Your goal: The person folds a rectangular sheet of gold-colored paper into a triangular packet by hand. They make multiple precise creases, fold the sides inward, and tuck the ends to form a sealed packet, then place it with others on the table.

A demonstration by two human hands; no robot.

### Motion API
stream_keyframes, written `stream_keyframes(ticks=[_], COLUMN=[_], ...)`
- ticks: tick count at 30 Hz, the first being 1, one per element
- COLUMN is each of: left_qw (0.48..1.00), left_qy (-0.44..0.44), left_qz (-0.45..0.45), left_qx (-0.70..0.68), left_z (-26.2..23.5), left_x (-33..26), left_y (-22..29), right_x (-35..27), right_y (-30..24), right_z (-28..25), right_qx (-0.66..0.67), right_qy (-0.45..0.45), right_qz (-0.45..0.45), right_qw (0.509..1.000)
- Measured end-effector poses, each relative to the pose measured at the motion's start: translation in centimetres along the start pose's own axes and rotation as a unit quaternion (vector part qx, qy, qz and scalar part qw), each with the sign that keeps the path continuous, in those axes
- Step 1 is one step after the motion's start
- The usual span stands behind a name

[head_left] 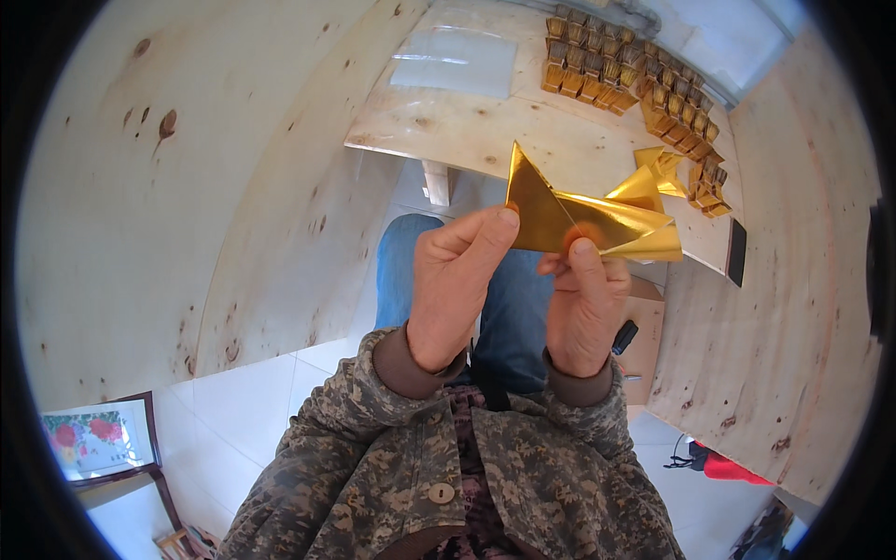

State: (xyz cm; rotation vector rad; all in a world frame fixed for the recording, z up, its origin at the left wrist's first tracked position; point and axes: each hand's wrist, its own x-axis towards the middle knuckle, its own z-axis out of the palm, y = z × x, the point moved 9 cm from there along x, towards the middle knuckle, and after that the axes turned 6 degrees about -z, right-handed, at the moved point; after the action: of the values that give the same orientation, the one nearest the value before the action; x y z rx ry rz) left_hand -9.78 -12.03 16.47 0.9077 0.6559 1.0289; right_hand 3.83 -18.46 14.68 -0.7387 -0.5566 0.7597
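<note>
Gold foil paper [583,219] pinched between both hands, long axis sideways, tip upward.

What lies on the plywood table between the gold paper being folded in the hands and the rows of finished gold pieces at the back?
In the head view, a few loose folded gold sheets lie there on the plywood table; otherwise bare wood.

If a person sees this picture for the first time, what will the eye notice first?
First the shiny gold paper, folded into points, held up in the middle between the left hand and the right hand. Next, the rows of small folded gold pieces lined up along the far edge of the wooden table, at the top right. A few loose gold folds lie on the table just behind the held paper.
</note>
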Motion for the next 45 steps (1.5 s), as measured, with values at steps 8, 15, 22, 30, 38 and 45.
stream_keyframes(ticks=[8,15,22,30,38,45], left_qw=[0.999,0.998,0.998,0.998,0.997,0.996], left_qy=[0.014,0.007,-0.009,0.005,-0.029,-0.025], left_qz=[-0.022,-0.042,-0.047,-0.060,-0.057,-0.054], left_qx=[-0.038,-0.051,-0.034,-0.031,-0.033,-0.064], left_z=[-0.2,0.1,0.2,0.6,0.6,0.8], left_x=[-0.5,-1.0,-0.7,-0.9,-1.2,-1.6], left_y=[-0.2,-0.5,-0.3,-0.5,-0.7,-0.7], right_x=[-1.4,-1.5,-1.5,-1.2,-1.8,-2.4], right_y=[1.3,1.4,0.8,1.2,0.4,-0.2], right_z=[2.1,2.7,2.8,3.3,3.3,3.2], right_qx=[0.043,-0.039,-0.071,-0.018,-0.041,-0.062], right_qy=[-0.045,-0.059,-0.074,-0.108,-0.097,-0.071], right_qz=[0.019,0.018,0.003,0.013,-0.004,-0.028], right_qw=[0.998,0.997,0.995,0.994,0.994,0.995])
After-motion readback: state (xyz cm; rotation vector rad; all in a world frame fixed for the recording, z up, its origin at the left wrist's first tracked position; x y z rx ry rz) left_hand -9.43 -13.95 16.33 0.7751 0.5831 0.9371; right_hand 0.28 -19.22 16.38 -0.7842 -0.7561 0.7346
